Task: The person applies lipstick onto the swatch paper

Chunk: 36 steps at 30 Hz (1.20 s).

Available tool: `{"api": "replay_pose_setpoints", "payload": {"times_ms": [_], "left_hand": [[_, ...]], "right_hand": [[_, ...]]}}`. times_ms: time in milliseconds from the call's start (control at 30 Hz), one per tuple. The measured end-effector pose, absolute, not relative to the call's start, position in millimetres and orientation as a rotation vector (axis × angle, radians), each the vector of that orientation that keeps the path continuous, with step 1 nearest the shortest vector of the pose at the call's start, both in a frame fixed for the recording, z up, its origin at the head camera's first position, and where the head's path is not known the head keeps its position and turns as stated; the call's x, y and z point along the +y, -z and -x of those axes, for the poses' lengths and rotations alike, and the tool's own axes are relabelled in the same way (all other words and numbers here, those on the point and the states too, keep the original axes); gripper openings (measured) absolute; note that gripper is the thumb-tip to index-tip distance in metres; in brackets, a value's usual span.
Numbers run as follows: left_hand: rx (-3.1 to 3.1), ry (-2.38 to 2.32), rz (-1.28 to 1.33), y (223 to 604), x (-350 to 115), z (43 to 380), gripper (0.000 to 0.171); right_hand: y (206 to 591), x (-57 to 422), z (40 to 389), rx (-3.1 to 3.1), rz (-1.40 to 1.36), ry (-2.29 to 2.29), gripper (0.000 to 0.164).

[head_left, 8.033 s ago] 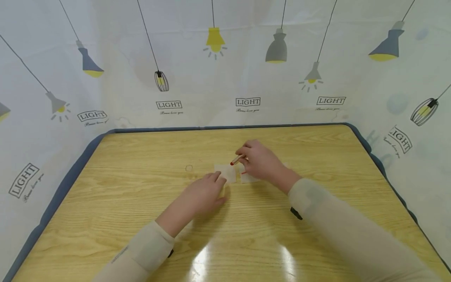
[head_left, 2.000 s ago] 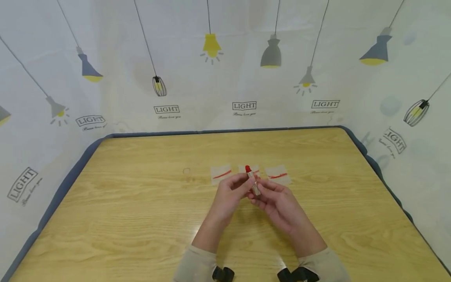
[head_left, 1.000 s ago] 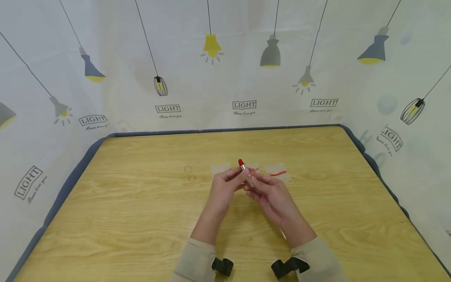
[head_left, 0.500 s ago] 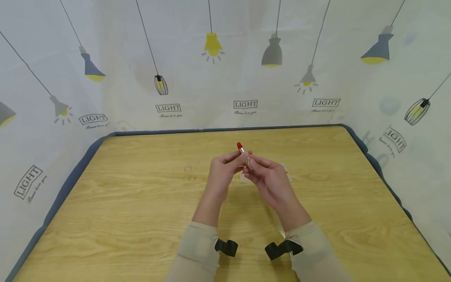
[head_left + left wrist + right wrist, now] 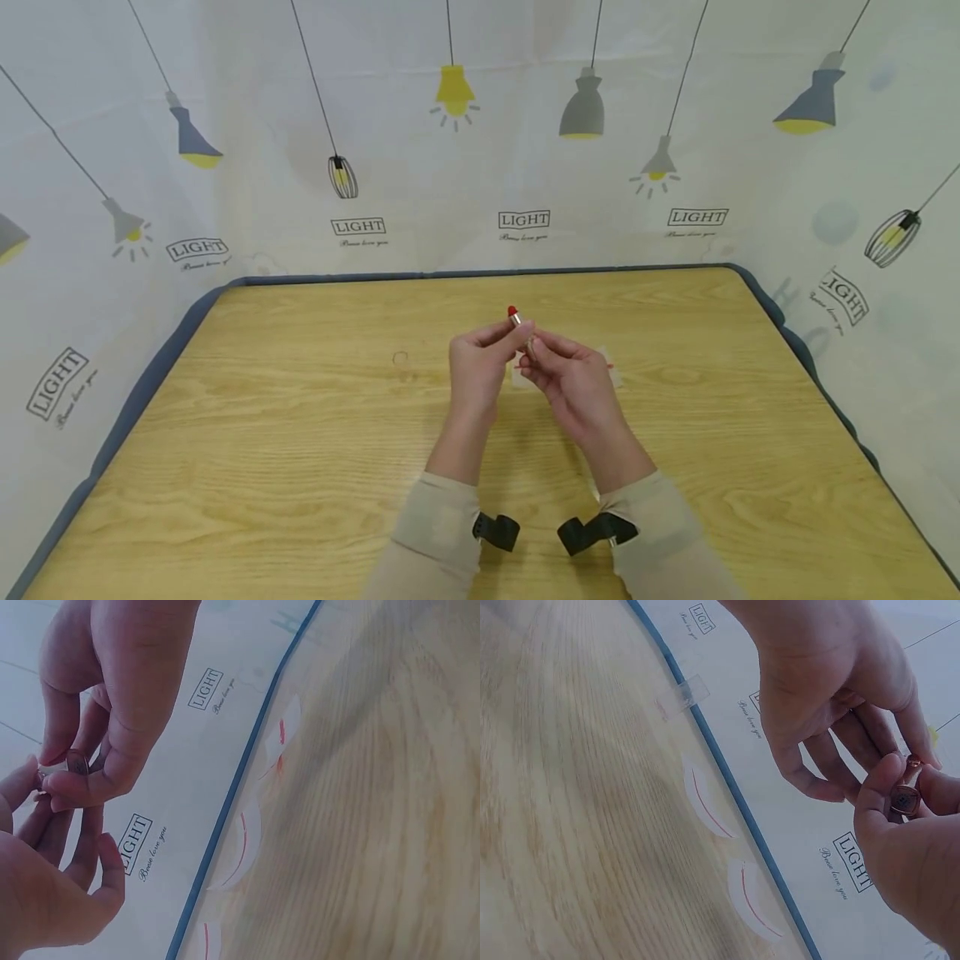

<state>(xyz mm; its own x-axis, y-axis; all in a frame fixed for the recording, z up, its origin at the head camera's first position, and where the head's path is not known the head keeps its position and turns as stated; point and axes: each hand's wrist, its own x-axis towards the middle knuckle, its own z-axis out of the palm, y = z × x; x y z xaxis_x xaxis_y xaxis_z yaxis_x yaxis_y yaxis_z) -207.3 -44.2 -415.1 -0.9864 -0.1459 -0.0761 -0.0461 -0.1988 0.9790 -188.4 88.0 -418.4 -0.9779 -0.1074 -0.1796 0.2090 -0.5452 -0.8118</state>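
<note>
A lipstick [image 5: 513, 313] with a red tip points up and away between both hands in the head view. My left hand [image 5: 477, 371] pinches its tube just below the tip. My right hand [image 5: 581, 387] grips its lower end with thumb and fingers, hiding much of the case. In the right wrist view the flat base of the lipstick [image 5: 905, 799] faces the camera. Beyond my hands a paper piece [image 5: 520, 379] lies partly covered; another paper piece [image 5: 615, 377] with a red line shows to its right.
The left wrist view shows paper pieces [image 5: 244, 847] with red streaks on the wooden table [image 5: 300, 467]. A faint ring mark [image 5: 401, 358] is left of my hands. A blue edge [image 5: 337, 279] and a lamp-printed white backdrop [image 5: 420, 183] enclose the table.
Eight seconds ago my right hand held the lipstick alone while my left touched a paper; now both hold it. More papers bear red lines. Over the last second both hands moved away from me.
</note>
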Motion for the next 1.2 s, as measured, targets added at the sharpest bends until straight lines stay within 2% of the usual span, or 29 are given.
{"api": "replay_pose_setpoints", "payload": {"times_ms": [233,533,667,967,1200], "left_hand": [[-1.945,2.470,-0.060,416.6,-46.4,203.0,0.036],[-2.012,2.504,0.137,414.4,-50.0,200.9,0.032],[-2.003,2.493,0.130,414.0,-49.3,200.0,0.032],[-1.916,2.501,0.077,417.8,-44.8,200.8,0.030],[-1.892,2.494,0.023,419.8,-42.4,201.5,0.022]], "right_hand": [[417.3,90.2,187.6,1.388,-0.151,2.596,0.032],[417.4,92.5,186.7,1.377,-0.165,2.546,0.032],[417.6,91.2,186.1,1.379,-0.164,2.546,0.036],[420.6,91.6,185.2,1.366,-0.143,2.569,0.031],[422.4,92.0,184.1,1.368,-0.135,2.567,0.031]]}}
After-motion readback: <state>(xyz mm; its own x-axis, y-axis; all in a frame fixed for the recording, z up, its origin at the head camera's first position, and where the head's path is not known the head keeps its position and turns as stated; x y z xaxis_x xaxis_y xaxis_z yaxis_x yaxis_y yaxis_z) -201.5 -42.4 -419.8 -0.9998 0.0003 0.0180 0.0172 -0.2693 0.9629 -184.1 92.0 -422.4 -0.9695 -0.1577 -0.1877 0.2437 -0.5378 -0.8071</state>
